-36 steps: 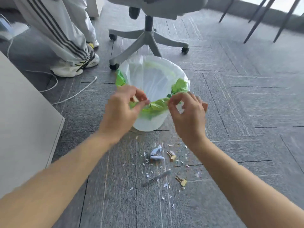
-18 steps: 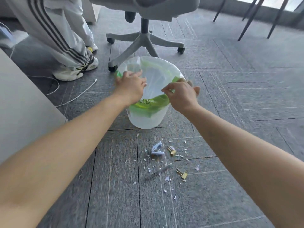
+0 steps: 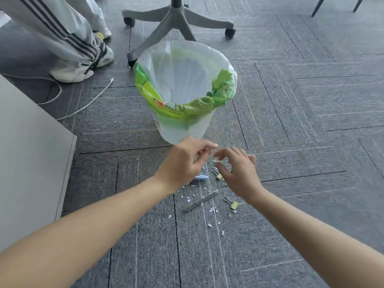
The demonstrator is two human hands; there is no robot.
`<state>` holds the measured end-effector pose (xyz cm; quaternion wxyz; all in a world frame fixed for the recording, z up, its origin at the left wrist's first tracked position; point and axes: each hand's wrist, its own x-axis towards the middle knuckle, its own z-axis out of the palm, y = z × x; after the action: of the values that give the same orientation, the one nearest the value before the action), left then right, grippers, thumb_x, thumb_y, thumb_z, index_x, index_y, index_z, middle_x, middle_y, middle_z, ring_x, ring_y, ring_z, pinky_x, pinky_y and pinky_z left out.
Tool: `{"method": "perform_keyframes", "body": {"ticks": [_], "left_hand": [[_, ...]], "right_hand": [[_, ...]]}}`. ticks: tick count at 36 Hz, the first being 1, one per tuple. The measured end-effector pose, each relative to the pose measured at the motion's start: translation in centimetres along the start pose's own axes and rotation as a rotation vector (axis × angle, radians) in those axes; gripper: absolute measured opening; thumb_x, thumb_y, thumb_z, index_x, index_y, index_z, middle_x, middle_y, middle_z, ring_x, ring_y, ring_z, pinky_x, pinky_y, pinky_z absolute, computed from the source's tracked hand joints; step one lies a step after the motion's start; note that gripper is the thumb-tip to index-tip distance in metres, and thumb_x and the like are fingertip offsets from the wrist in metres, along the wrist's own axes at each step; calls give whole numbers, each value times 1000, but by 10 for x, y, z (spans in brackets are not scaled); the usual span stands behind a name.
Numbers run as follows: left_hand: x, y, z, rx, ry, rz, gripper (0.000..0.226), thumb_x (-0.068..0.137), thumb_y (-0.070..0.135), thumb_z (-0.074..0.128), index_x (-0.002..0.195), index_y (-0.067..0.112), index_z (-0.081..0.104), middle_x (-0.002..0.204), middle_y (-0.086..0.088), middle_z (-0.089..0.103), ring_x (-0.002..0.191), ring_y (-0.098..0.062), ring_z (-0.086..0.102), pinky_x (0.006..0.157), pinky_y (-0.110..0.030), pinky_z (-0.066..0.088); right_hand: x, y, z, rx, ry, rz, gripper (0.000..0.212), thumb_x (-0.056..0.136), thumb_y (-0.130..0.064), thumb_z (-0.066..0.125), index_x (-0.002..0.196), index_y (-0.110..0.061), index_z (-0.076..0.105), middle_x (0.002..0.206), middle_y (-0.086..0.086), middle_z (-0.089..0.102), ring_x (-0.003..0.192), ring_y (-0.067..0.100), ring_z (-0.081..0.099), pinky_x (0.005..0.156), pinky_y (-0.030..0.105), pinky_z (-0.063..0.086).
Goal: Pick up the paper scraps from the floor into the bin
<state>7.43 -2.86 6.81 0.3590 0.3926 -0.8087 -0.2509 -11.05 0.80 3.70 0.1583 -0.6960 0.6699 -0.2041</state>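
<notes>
- Head view, far left: a flat pale grey cabinet panel (image 3: 31, 152) and a thin white cable (image 3: 87, 102) lie well apart from my work. They play no part in it.
- The white plastic bin with its clear liner and crumpled green wrapper (image 3: 182, 129) stands upright on the grey carpet, just beyond my hands. A second ago both my hands were up at its rim, pinching the liner. Now neither touches it.
- My left hand (image 3: 185, 163) has dropped from the rim to just in front of the bin's foot. Its fingers are loosely bent, forefinger reaching towards the right hand, and I see nothing held between them, though the motion blurs it.
- The small white paper scraps (image 3: 212, 209) are all on the floor, scattered below and between my hands. A larger pale blue folded scrap (image 3: 201, 177) pokes out from under my left hand.
- Among them lie a slim grey metal stick (image 3: 200, 201) and two yellow binder clips (image 3: 217, 175), which I judge are not mine to bin.
- My right hand (image 3: 239, 173) has come down too and hovers above the upper clip, fingers spread and curved, holding nothing.
- My reading: the fussing with the liner is over and picking starts here, with no scrap gathered yet.
</notes>
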Motion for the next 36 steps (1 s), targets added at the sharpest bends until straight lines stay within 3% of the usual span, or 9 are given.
{"method": "perform_keyframes", "body": {"ticks": [4, 6, 9, 12, 15, 19, 26, 34, 36], "left_hand": [[-15, -41, 43, 72, -255, -280, 20, 91, 27, 64, 111, 25, 67, 98, 13, 66, 91, -6, 55, 87, -32, 48], [-18, -55, 58, 111, -336, -375, 24, 91, 28, 65, 115, 26, 64, 106, 10, 64, 100, -10, 53, 94, -32, 44], [-20, -66, 74, 194, -424, -426, 42, 86, 30, 70, 126, 27, 57, 124, 6, 58, 115, -18, 49, 101, -35, 41], [-23, -72, 87, 248, -485, -466, 72, 81, 38, 74, 143, 28, 39, 141, 5, 46, 127, -21, 41, 108, -40, 36], [-23, -75, 97, 333, -498, -485, 85, 77, 44, 76, 148, 27, 31, 144, 3, 43, 128, -22, 40, 108, -38, 33], [-24, -78, 107, 370, -466, -507, 83, 78, 38, 76, 146, 24, 30, 137, 1, 47, 123, -19, 43, 102, -31, 33], [-31, -90, 111, 374, -451, -516, 57, 82, 40, 71, 130, 24, 46, 123, 5, 51, 112, -16, 44, 94, -30, 30], [-47, -84, 101, 180, -381, -498, 54, 87, 32, 65, 135, 24, 43, 123, 6, 50, 112, -11, 46, 107, -35, 32], [-59, -77, 88, 106, -384, -479, 54, 88, 29, 64, 137, 21, 42, 122, 5, 49, 108, -9, 46, 105, -35, 38]], "right_hand": [[-18, 34, 34, -48, -179, 196, 14, 90, -41, 60, 103, -35, 61, 103, -20, 61, 102, 8, 51, 91, 36, 31], [-20, 46, 46, -41, -216, 290, 17, 90, -41, 60, 105, -34, 62, 105, -19, 63, 104, 9, 53, 97, 41, 33], [-22, 60, 61, -37, -253, 359, 19, 89, -40, 62, 107, -33, 61, 105, -18, 63, 106, 9, 55, 100, 43, 33], [-20, 66, 69, -72, -220, 383, 22, 88, -41, 63, 108, -32, 60, 106, -16, 63, 105, 11, 55, 94, 39, 34], [-15, 67, 77, -108, -181, 419, 27, 86, -44, 64, 109, -31, 58, 105, -15, 62, 104, 12, 55, 94, 39, 34], [-8, 67, 88, -94, -182, 445, 29, 84, -45, 66, 107, -31, 56, 104, -15, 60, 102, 11, 54, 94, 38, 33], [-4, 66, 95, -145, -161, 447, 27, 84, -44, 67, 105, -31, 56, 101, -13, 58, 97, 12, 55, 91, 37, 33], [-20, 69, 92, -40, -112, 369, 14, 88, -38, 61, 100, -32, 57, 98, -17, 57, 89, 6, 53, 85, 29, 26], [-30, 72, 88, 73, -162, 329, 14, 88, -37, 63, 98, -32, 56, 96, -18, 58, 83, 3, 55, 89, 30, 34]]}}
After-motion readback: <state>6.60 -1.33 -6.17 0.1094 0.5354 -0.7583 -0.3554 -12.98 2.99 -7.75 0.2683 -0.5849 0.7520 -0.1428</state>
